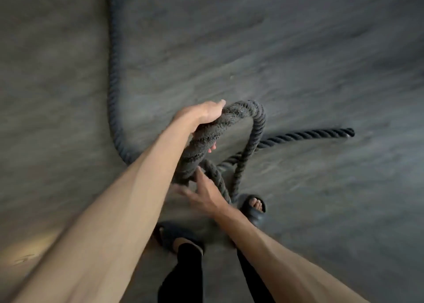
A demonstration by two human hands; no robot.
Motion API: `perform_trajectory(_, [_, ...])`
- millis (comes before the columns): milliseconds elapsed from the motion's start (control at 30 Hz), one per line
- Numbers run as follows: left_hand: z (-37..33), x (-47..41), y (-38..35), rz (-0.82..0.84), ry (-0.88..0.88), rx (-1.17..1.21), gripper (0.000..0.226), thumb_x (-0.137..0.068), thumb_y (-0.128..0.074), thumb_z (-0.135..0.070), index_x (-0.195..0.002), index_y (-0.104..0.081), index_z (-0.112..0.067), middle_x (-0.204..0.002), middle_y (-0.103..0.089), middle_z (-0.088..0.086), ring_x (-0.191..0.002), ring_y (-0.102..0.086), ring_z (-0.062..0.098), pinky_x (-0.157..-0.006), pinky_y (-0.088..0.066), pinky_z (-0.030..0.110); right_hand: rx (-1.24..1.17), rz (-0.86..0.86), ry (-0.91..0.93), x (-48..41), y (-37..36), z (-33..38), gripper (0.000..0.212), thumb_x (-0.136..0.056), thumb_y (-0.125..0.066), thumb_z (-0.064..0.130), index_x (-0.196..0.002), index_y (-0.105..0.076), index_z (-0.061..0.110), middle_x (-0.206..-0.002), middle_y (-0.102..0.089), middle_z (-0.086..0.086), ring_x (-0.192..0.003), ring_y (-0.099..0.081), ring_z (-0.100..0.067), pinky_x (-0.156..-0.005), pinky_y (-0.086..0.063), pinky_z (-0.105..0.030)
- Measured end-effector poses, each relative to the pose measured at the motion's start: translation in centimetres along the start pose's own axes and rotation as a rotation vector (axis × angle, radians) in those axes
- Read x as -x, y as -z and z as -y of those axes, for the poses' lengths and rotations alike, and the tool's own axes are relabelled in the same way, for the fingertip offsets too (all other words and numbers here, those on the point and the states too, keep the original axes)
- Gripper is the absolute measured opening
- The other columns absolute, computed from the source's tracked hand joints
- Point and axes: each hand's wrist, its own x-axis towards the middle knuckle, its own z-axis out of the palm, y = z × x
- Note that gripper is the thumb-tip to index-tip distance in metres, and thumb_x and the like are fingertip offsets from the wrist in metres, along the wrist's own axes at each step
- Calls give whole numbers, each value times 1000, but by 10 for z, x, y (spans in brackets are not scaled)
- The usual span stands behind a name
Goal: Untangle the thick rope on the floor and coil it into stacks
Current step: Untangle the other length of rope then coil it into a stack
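Thick rope (257,119) loop in left hand (202,116), right hand (204,195) spread beside

left hand (202,117) gripping, right hand (203,193) spread

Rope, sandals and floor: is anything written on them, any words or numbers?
None: no words, numbers or labels show on the rope, the sandals or the floor.
Faint pale mark on the floor, lower left: too blurred to read.
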Motion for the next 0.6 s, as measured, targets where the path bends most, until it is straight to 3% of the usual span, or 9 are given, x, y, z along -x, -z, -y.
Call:
perform_trajectory(67, [3, 3, 9, -10, -34, 119, 48, -102, -36, -49, -118, -53, -7, -103, -66, 15, -60, -70, 21, -62, -56, 34, -89, -137, -63, -13, 13, 11, 52, -91, -69, 44, -130, -57, 11, -119, -67, -1, -108, -61, -9, -92, -45, -24])
perform_trajectory(133, [8, -4, 24, -135, -122, 173, 48, -100, -39, -51, -90, -64, -11, -82, -67, 10, -52, -61, 17, -51, -47, 22, -83, -226, -155, -33, 32, 22, 54, -91, -64, 53, -126, -60, 12, -119, -67, 0, -113, -62, -16, -99, -47, -31])
perform_trajectory(233, [21, -12, 50, -157, -195, 149, 51, -101, -34, -54, -90, -68, -18, -90, -74, 6, -70, -64, 16, -55, -37, 23, -212, -378, -266, -62, 66, 42, 71, -78, -56, 81, -103, -65, 15, -109, -71, -7, -103, -69, -26, -93, -55, -50])
perform_trajectory(300, [39, -13, 54, -110, -182, 108, 60, -101, -27, -58, -104, -70, -16, -96, -74, 3, -77, -63, 10, -57, -35, 21, -397, -474, -336, -76, 94, 59, 62, -85, -56, 73, -93, -65, 13, -103, -73, -14, -90, -73, -29, -78, -61, -53])
perform_trajectory(367, [61, -16, 43, -47, -145, 167, 73, -96, -21, -68, -113, -69, -16, -98, -71, -2, -86, -61, 6, -79, -44, 25, -552, -516, -349, -90, 121, 80, 54, -97, -53, 55, -98, -66, 3, -102, -73, -19, -83, -75, -30, -68, -63, -47])
perform_trajectory(433, [71, -16, 29, -70, -122, 199, 91, -81, -18, -86, -121, -67, -21, -118, -68, 3, -110, -60, 17, -108, -35, 36, -643, -559, -371, -105, 142, 98, 56, -100, -51, 52, -107, -66, -2, -101, -74, -20, -80, -76, -30, -67, -63, -46])
perform_trajectory(467, [75, -21, 24, -95, -114, 246, 96, -77, -17, -88, -123, -67, -20, -127, -65, 8, -119, -57, 22, -112, -31, 34, -658, -554, -372, -113, 149, 105, 57, -100, -51, 51, -108, -65, -3, -100, -74, -21, -79, -76, -31, -68, -63, -48])
perform_trajectory(533, [69, -24, 23, -147, -109, 341, 92, -85, -19, -82, -106, -74, -12, -117, -67, 21, -116, -60, 29, -108, -37, 33, -635, -549, -363, -120, 156, 123, 55, -101, -49, 49, -105, -66, -3, -96, -75, -22, -75, -76, -33, -68, -63, -49])
perform_trajectory(600, [51, -29, 34, -162, -95, 397, 88, -89, -22, -78, -89, -76, -8, -100, -69, 21, -107, -64, 30, -102, -43, 36, -613, -580, -357, -129, 163, 133, 55, -102, -47, 51, -100, -67, 0, -91, -76, -19, -72, -76, -30, -64, -63, -45])
